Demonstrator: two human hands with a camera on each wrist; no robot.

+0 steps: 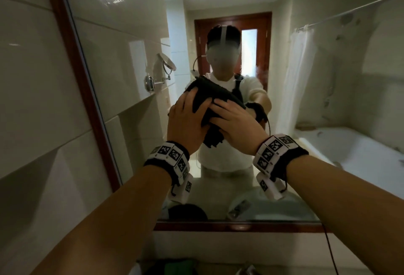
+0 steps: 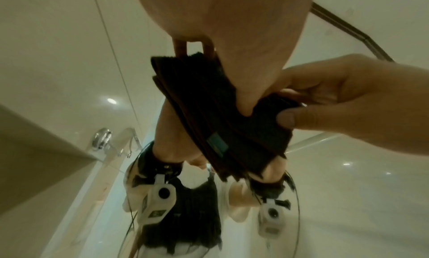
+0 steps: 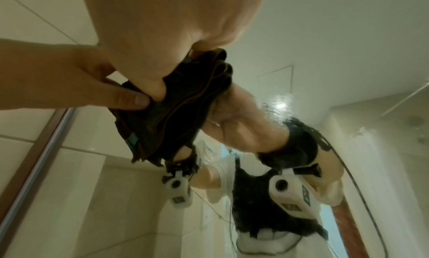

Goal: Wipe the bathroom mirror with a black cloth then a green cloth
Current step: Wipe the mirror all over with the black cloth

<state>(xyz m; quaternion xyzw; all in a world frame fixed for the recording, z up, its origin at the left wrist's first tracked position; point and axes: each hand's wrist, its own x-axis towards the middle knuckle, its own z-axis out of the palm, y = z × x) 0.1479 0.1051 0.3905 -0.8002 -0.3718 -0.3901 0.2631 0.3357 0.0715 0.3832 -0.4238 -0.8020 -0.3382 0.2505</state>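
Both arms reach up from the bottom of the frame to the middle, where the left hand [image 1: 185,119] and the right hand [image 1: 236,124] hold the black cloth [image 1: 209,97] against the mirror [image 1: 328,78]. Each hand has its thumb and fingers pinched on the folded cloth — likely to keep it bunched thick for wiping. At the bottom edge of the head view lies something green [image 1: 175,267] — probably the green cloth, waiting its turn.
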